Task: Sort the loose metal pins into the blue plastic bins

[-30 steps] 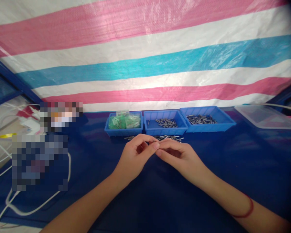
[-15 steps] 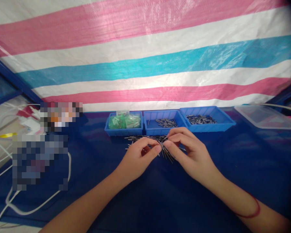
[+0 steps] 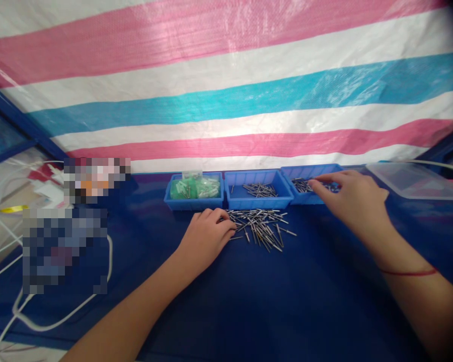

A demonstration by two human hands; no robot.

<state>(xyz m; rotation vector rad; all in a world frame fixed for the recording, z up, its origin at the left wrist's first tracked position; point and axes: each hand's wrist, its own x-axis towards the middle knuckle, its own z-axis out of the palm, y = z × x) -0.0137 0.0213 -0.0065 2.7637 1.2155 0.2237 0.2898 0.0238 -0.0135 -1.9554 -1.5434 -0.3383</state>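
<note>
A loose pile of blind rivets (image 3: 262,226), thin metal pins with thicker ends, lies on the blue tabletop. At its left edge rests my left hand (image 3: 207,231), fingers curled down among the rivets, their tips partly hidden. My right hand (image 3: 357,201) reaches over the right blue bin (image 3: 309,199), thumb and forefinger pinched together above the rivets inside it. Whatever is in that pinch is too small to make out. The middle blue bin (image 3: 258,202) also contains rivets, in a smaller heap.
A left blue bin (image 3: 194,203) carries green and clear bags of small parts. A translucent plastic lid (image 3: 411,181) lies at the right. White cables (image 3: 41,329) and blurred-out items occupy the left side. Behind the bins hangs a striped plastic sheet (image 3: 226,105).
My hands, together over the pile before, have parted. The right one has moved right and away from me to the right bin; the left one has shifted slightly left and lowered onto the rivets.
</note>
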